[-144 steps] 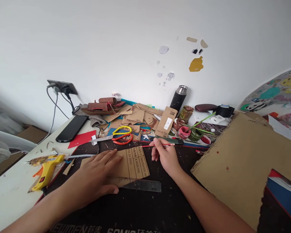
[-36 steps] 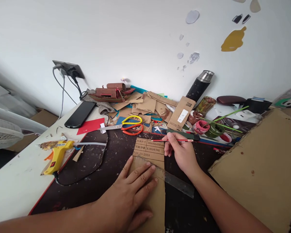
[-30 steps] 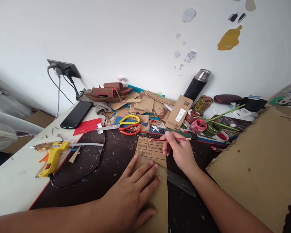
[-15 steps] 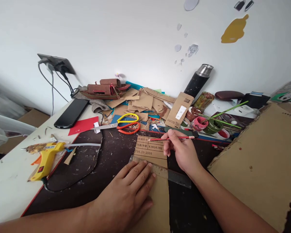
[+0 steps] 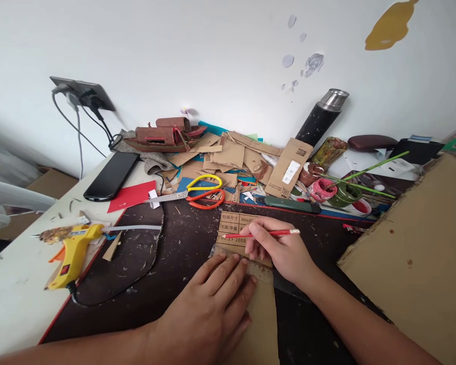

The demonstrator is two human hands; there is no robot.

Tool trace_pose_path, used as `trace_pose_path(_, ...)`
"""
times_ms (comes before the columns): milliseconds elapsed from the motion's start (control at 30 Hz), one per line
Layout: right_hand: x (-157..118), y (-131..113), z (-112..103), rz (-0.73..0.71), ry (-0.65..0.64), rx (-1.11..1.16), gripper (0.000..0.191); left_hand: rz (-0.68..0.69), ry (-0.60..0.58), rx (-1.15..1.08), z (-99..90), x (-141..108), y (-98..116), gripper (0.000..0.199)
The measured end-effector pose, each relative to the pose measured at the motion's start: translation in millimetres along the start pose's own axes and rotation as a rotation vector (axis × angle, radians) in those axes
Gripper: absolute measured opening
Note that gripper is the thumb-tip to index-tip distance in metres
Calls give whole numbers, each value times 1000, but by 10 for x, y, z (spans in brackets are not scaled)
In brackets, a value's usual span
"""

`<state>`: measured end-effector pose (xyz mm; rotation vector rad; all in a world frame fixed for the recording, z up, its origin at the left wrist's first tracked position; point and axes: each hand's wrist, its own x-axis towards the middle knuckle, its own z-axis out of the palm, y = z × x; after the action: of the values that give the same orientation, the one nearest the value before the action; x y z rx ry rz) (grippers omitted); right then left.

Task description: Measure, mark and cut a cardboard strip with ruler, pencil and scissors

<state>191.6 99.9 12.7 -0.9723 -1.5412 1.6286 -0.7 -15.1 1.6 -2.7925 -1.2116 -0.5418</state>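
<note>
My left hand lies flat with its fingers stretched over a clear ruler and a strip of printed cardboard. A red pencil is pinched in my right hand, above the printed upper end of the strip. The pencil's point is at the left, near the printed text and just above the ruler. The ruler crosses the strip, and its right part is partly hidden under my right wrist.
A yellow glue gun and a phone are at the left. Scissors, cardboard scraps, a model boat, a green cutter and paint jars line the back. Large cardboard stands at right.
My right hand has moved down toward the ruler with the pencil, whose point is now lower and further left on the print. The view has shifted slightly.
</note>
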Motion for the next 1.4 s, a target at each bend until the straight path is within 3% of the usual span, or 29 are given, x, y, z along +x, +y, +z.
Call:
trace_pose_path(867, 8, 43, 30, -38, -53, -83, 44, 4, -49, -28, 17, -24, 1, 44)
trace_pose_path(1400, 14, 38, 33, -40, -66, -107, 40, -5, 17, -35, 18, -9, 3, 43)
